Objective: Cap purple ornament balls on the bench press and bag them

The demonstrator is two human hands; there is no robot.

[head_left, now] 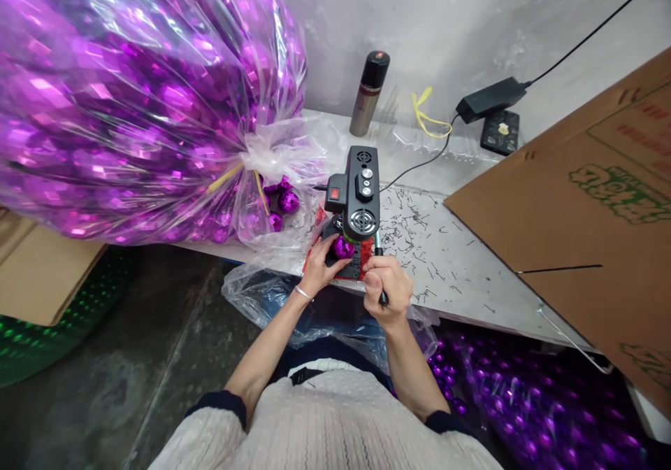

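Observation:
Between the thumb and fingers of my left hand (318, 267) sits a shiny purple ball (344, 247). The ball is under the front end of a small black bench drill press (361, 183), which has a red switch and round vents on top. My right hand (388, 288) is wrapped round the black grip of the machine's lever (384, 297). Under the machine lies a red mat (368, 250). Whatever part of the machine meets the ball is hidden below its head.
A big clear bag of purple balls (157, 106) fills the left, with several loose balls (288, 201) beside its knot. Behind stand a bottle (369, 94) and a power adapter (491, 98). Dark shavings (419, 239) litter the table. A cardboard box (576, 190) juts in from the right.

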